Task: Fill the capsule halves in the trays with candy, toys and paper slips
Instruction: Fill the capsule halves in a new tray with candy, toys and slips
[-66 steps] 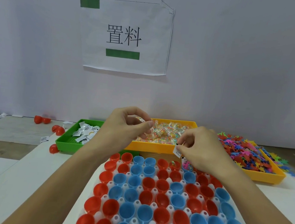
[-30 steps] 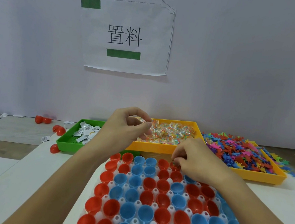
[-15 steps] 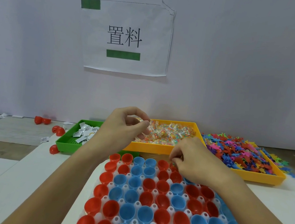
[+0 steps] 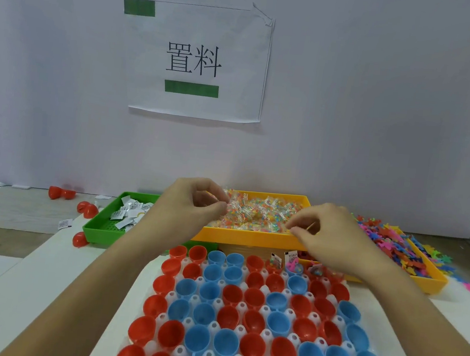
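At the far edge of the capsule tray (image 4: 131,309), the right hand (image 4: 335,236) is now lifting away from the back row and hovering over the near rim of the yellow candy tray (image 4: 250,239), where half a second ago it was pressing down among the capsule halves. Its thumb and forefinger are drawn together at the tips; whether anything is pinched between them I cannot tell. Uncovered by that move, a few back-row halves toward the right are showing contents: a paper slip (image 4: 291,254) is standing up out of a blue half (image 4: 293,268) with a pink toy, and a red half (image 4: 275,266) beside it is carrying another slip and candy. A third filled half is peeking out just under the right wrist.

The left hand (image 4: 192,211) is staying raised over the left end of the candy tray, fingers curled, pinching a wrapped candy (image 4: 219,202) between thumb and fingertips, much as it was two seconds ago.

Judging from this, one placement is just finishing and the right hand is heading for the next piece, probably candy. Most of the red and blue halves in the nearer rows are sitting empty, so the task is only beginning. Supplies are lying behind: slips in the green tray (image 4: 98,232), wrapped candy in the middle, and colourful plastic toys (image 4: 390,242) in the yellow tray (image 4: 432,283) at the right, all on the white table (image 4: 40,278).
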Demonstrator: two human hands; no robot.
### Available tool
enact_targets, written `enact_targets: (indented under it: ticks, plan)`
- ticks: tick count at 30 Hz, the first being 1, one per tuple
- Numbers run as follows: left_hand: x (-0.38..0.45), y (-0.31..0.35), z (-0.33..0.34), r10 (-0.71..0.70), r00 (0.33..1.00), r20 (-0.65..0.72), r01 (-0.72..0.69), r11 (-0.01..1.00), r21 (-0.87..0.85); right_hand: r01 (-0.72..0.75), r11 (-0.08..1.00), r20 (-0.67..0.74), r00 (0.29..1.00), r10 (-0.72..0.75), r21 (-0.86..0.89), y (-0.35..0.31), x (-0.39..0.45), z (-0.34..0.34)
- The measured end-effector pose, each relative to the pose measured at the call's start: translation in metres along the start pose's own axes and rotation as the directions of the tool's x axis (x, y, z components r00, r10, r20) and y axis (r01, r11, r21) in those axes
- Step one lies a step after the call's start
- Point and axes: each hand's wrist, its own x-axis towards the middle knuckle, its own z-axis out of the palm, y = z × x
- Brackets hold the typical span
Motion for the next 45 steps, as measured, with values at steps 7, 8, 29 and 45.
enact_targets:
  ticks: [7, 8, 29, 45]
  plan:
    - [0.002, -0.026, 0.003, -0.002, 0.995, 0.095, -0.038, 0.909, 0.416, -0.249, 0.967, -0.206, 0.945, 0.254, 0.052, 0.059, 0.004, -0.035]
    - [0.002, -0.029, 0.005, -0.012, 0.994, 0.105, -0.036, 0.896, 0.442, -0.305, 0.952, -0.199, 0.932, 0.302, 0.017, 0.07, 0.003, -0.036]
    - [0.004, -0.036, 0.009, 0.032, 0.996, 0.083, -0.067, 0.879, 0.472, -0.487, 0.864, -0.239, 0.86, 0.45, -0.127, 0.097, -0.004, -0.028]
    - [0.003, -0.033, 0.008, 0.035, 0.995, 0.095, -0.076, 0.879, 0.47, -0.335, 0.941, -0.282, 0.9, 0.333, 0.042, 0.088, 0.002, -0.044]
